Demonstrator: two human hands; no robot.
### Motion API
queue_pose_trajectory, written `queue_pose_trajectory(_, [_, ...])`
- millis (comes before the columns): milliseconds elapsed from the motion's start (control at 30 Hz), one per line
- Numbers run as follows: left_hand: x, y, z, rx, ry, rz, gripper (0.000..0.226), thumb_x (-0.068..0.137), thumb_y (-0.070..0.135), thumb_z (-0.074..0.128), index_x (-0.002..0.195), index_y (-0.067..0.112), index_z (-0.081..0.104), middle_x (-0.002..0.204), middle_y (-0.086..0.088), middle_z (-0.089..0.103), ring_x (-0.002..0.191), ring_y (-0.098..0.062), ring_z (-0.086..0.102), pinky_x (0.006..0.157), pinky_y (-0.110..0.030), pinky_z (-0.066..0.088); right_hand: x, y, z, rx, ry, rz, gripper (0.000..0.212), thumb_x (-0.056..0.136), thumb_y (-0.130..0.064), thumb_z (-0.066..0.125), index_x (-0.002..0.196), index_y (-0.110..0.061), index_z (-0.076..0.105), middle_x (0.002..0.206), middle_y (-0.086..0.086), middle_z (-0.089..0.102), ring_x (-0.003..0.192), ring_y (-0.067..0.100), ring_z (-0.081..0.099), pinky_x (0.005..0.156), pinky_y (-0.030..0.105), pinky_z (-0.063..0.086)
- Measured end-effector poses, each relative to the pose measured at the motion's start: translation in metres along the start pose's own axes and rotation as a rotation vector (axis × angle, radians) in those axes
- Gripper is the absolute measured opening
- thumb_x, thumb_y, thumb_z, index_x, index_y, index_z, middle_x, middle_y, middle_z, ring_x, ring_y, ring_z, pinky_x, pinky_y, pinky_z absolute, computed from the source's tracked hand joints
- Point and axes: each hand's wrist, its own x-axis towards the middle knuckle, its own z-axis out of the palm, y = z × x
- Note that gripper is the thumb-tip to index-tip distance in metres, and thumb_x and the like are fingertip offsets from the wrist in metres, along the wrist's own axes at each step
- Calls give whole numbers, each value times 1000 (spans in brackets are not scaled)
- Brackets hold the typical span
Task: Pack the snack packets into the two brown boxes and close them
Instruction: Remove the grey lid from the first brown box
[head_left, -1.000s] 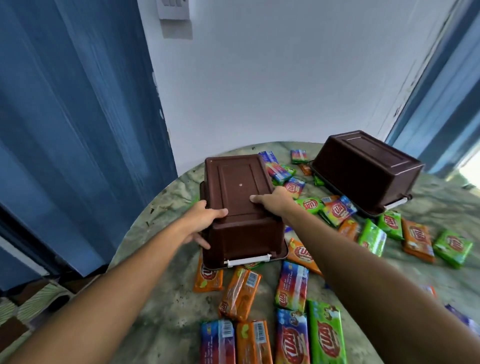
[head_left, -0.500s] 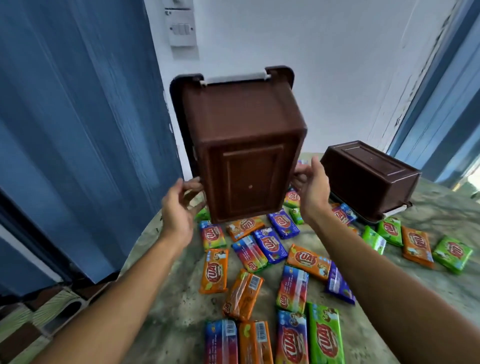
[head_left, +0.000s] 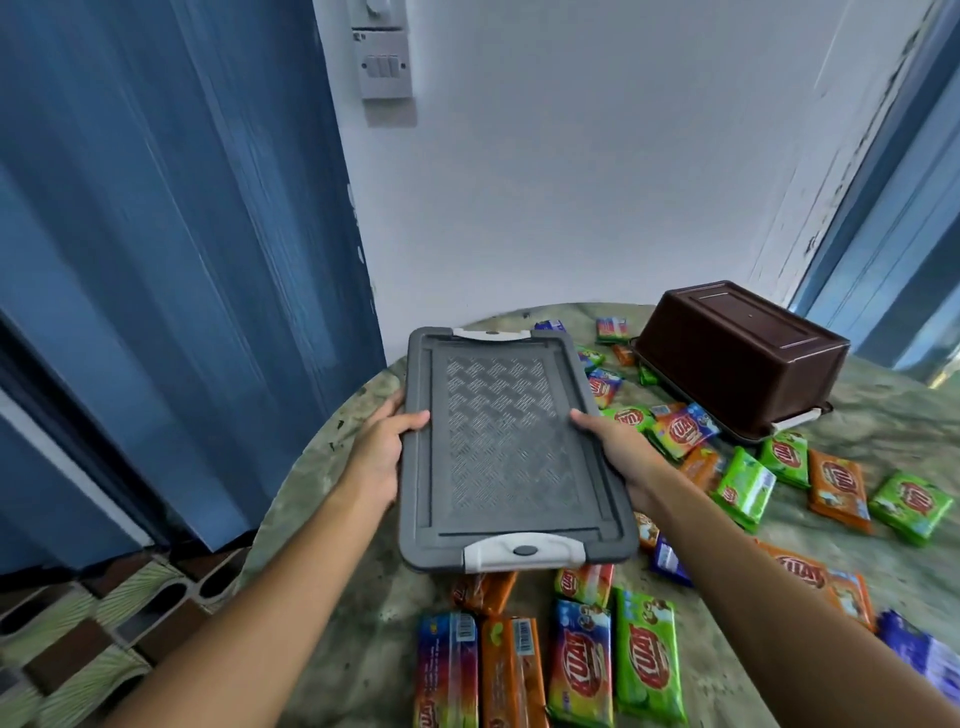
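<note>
Box one, lid up, is pinched at its sides by my left grip and right grip; next, I'd set it on the counter and unlatch it.

A home interior: a round marble-patterned table stands against a white wall with switches, flanked by blue curtains.

Colours and patterns, table top

Grey lid embossed with a basket-weave pattern, white clips at both ends. Second box seen in dark brown. Packets noted in green, orange, blue and rainbow stripes, red oval logos. Table mottled grey-green marble. Curtain blue, wall white.
</note>
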Motion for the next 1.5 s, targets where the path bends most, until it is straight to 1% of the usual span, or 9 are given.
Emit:
queue_pose_trajectory(200, [1,-7,-1,-171,182,5,43,85,0,53,124,17,58,107,-15,66,92,-33,63,76,-47,53,-37,1,-9,-155,570,-460,30,87,-36,65,104,-14,54,94,1,59,83,15,56,65,28,44])
queue_pose_trajectory(400, [-17,-25,35,-275,318,159,46,84,-13,51,127,2,46,123,-17,59,107,-31,60,89,-48,51,-63,29,9,260,42,40,30,88,-37,65,102,-13,55,100,15,65,95,33,65,90,52,52])
queue_pose_trajectory(500, [-29,-39,49,-239,324,136,46,84,-13,54,126,2,43,126,-16,56,113,-30,57,99,-47,47,-47,32,9,307,148,-57,28,89,-20,66,110,-5,56,101,17,71,89,30,70,88,56,53])
queue_pose_trajectory(667, [-50,-45,41,-171,310,40,48,79,-4,66,121,6,47,119,-14,58,107,-29,60,87,-50,54,-38,35,-15,327,69,-165,32,92,-8,57,122,1,54,108,13,70,84,24,72,60,35,58])
queue_pose_trajectory(800, [-64,-22,24,-183,254,30,24,86,7,57,109,8,49,111,-15,57,105,-31,60,65,-45,59,-49,26,-28,284,11,-233,28,91,-2,52,119,-3,57,108,11,70,89,25,70,62,34,58])
queue_pose_trajectory(933, [-79,11,13,118,326,74,7,89,23,56,91,18,51,96,-7,57,85,-23,62,55,-36,54,-69,18,-46,202,-24,-226,25,90,-2,50,113,-5,61,99,7,73,82,20,72,72,38,60])
queue_pose_trajectory(1133, [-111,29,-6,584,290,-71,23,82,33,71,102,25,61,95,2,59,76,-15,58,56,-28,51,-103,17,-68,150,-75,-160,19,90,1,48,104,1,61,88,10,75,76,22,73,62,36,60])
queue_pose_trajectory(1267, [-136,26,-17,822,141,-103,25,85,34,68,101,14,66,91,3,60,74,-9,55,38,-14,45,-122,23,-78,68,-73,-107,25,89,-2,51,112,3,58,102,19,69,79,26,72,63,39,60])
queue_pose_trajectory(1500, [-176,-8,-34,877,108,-97,22,83,28,71,74,13,57,76,-3,57,67,-16,49,53,-25,33,-159,58,-83,-13,1,-73,22,86,-4,51,104,1,62,104,20,69,89,34,68,76,44,57])
